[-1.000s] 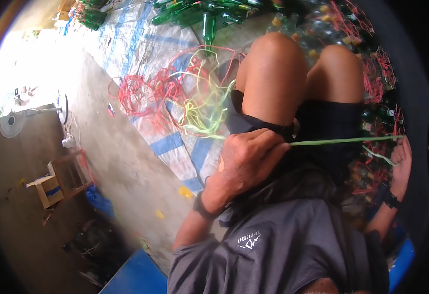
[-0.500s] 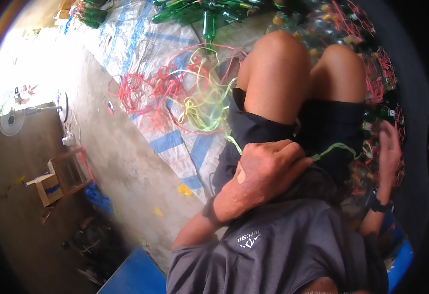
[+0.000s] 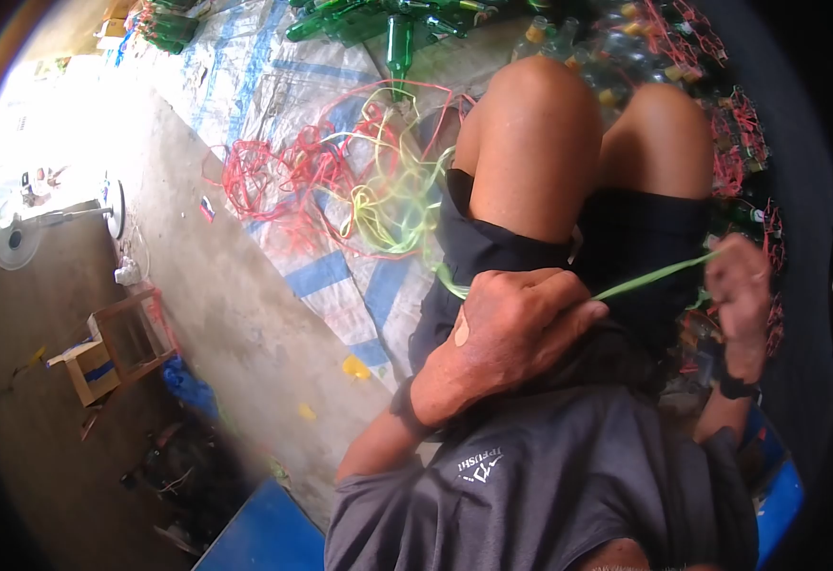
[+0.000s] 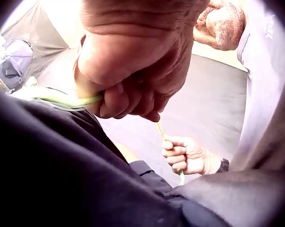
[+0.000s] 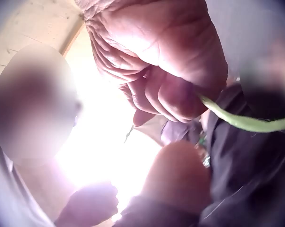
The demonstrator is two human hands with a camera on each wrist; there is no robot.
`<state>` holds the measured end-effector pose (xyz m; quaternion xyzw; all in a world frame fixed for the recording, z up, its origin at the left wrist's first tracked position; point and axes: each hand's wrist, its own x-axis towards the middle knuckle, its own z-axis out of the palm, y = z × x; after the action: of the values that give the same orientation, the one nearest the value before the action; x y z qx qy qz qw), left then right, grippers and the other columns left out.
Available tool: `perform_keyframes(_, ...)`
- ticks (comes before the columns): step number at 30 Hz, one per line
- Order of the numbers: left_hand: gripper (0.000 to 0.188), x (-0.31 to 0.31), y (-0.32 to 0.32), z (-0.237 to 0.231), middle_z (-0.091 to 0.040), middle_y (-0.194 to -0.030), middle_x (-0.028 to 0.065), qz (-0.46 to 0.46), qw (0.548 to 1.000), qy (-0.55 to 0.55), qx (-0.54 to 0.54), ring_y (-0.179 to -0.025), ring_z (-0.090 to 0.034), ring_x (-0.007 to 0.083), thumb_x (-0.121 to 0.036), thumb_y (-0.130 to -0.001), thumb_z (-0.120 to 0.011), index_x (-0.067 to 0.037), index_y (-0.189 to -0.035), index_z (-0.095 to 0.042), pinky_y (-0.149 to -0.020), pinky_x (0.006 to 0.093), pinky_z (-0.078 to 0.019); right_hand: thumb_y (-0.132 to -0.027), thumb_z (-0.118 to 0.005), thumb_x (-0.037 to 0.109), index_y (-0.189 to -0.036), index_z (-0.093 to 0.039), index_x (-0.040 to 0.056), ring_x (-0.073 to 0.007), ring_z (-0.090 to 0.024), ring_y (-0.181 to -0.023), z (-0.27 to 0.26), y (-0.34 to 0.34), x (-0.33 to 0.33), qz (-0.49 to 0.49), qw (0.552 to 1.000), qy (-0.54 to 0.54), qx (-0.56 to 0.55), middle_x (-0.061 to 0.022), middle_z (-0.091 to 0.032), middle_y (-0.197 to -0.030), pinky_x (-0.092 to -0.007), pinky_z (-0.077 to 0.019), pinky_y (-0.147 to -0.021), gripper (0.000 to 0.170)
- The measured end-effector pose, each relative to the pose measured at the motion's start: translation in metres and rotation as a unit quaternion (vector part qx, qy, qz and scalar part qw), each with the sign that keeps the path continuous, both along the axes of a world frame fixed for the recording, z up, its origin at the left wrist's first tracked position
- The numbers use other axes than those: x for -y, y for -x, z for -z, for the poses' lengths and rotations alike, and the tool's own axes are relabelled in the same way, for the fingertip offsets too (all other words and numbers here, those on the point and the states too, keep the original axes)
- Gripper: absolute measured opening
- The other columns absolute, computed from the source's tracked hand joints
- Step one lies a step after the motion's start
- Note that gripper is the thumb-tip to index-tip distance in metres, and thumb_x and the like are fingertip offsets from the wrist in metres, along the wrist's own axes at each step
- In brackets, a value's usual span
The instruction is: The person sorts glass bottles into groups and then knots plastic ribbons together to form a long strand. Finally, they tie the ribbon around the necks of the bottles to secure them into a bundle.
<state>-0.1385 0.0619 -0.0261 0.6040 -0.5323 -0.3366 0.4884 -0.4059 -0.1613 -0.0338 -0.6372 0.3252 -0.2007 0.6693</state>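
In the head view the left hand (image 3: 516,322) grips a green plastic strand (image 3: 652,279) over the lap. The strand runs straight from it to the right hand (image 3: 742,285), whose fingers are curled round it at the right. Both hands appear in the left wrist view: the left hand (image 4: 133,52) large with fingers folded over the strand (image 4: 62,98), the right hand (image 4: 190,156) farther off, pinching it. Up close in the right wrist view, the right hand (image 5: 161,61) is closed on the strand (image 5: 249,124). Loose yellow-green strands (image 3: 388,214) lie left of the knees.
Tangled red strands (image 3: 250,181) lie on a white and blue sheet (image 3: 316,276). Green bottles (image 3: 399,48) lie at the top, and bundled bottles (image 3: 735,157) stand beyond the right knee. A fan (image 3: 19,243), cardboard box (image 3: 91,371) and blue surface (image 3: 269,533) are at the left.
The right hand came inward from the far right, loosened, and closed on the strand again. The strand went slack, then straight. The left hand shifted slightly right and stayed gripping.
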Motion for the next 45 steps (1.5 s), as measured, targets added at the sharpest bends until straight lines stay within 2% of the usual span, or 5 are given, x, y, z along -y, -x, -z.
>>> perform_keyframes(10,0.016,-0.018,-0.009,0.008,-0.064,-0.073,0.0138,-0.011,0.998,-0.035,0.058,-0.065,-0.065,0.0346,-0.015,-0.09,-0.075,-0.003,-0.084,-0.067,-0.058,0.0412,-0.0507,-0.102,-0.065,0.033,-0.092,-0.062,0.0065,-0.0006,-0.02,-0.043,0.053,0.212,0.105,0.451,0.856,0.0,-0.253,0.0103,-0.03,-0.056,-0.0221,-0.0154,-0.039,0.028)
perform_keyframes(15,0.018,-0.01,0.001,-0.001,-0.062,-0.071,0.0121,-0.002,0.992,-0.045,0.116,-0.064,-0.065,0.033,-0.016,-0.089,-0.076,-0.004,-0.081,-0.064,-0.056,0.0418,-0.0499,-0.105,-0.057,0.032,-0.146,-0.054,0.0061,-0.0271,-0.057,-0.131,0.123,0.273,0.104,0.133,0.717,0.408,-0.55,-0.0144,-0.056,-0.146,-0.0401,-0.0461,-0.108,0.049)
perform_keyframes(25,0.017,0.017,0.027,-0.008,-0.061,-0.071,0.0122,0.004,0.997,0.0,0.071,-0.063,-0.064,0.0338,-0.014,-0.089,-0.076,-0.004,-0.082,-0.064,-0.055,0.0417,-0.0495,-0.096,-0.067,0.018,-0.111,-0.063,-0.0062,-0.0236,-0.066,-0.08,-0.029,-0.068,-0.071,-0.24,0.943,0.231,-0.021,-0.0152,-0.067,-0.094,-0.0333,-0.0518,-0.072,0.029)
perform_keyframes(40,0.017,-0.012,-0.017,0.0,-0.065,-0.074,0.0145,-0.019,0.994,-0.055,0.088,-0.066,-0.066,0.0344,-0.015,-0.089,-0.077,-0.003,-0.086,-0.067,-0.057,0.0411,-0.0507,-0.107,-0.058,0.032,-0.094,-0.062,0.0078,0.0003,-0.018,-0.046,0.041,0.161,0.067,0.403,0.895,0.014,-0.19,0.0116,-0.026,-0.058,-0.0221,-0.0131,-0.042,0.027)
perform_keyframes(45,0.024,-0.01,-0.01,-0.002,-0.061,-0.07,0.0131,0.017,0.99,-0.06,0.124,-0.064,-0.064,0.0342,-0.02,-0.089,-0.077,-0.004,-0.079,-0.062,-0.056,0.0426,-0.0498,-0.106,-0.058,0.031,-0.117,-0.065,0.0011,-0.0088,-0.059,-0.078,0.133,0.336,0.107,0.19,0.837,0.217,-0.466,-0.0026,-0.064,-0.091,-0.0231,-0.0454,-0.067,0.033)
